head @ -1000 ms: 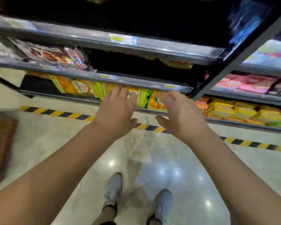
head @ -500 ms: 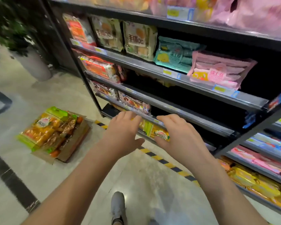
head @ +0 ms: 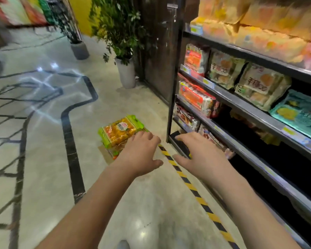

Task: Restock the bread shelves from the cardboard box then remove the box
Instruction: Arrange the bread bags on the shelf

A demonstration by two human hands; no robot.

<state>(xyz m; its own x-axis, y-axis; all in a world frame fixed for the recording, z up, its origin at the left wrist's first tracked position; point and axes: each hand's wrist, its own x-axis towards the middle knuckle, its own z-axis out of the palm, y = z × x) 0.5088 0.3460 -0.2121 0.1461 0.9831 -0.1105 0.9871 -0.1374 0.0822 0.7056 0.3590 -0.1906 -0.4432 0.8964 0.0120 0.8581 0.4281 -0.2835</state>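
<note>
My left hand (head: 140, 152) and right hand (head: 203, 156) are empty, fingers apart. Packs (head: 119, 133) lie in the box (head: 104, 154); shelves (head: 241, 104) show gaps, so restocking and box removal are left.

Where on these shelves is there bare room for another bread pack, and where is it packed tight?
Free: the dark gap on the third shelf, right of the red-orange pack and under the teal pack; also bare floor between the cardboard box and the white planter. Crowded: the two shelves above, packs side by side.
</note>
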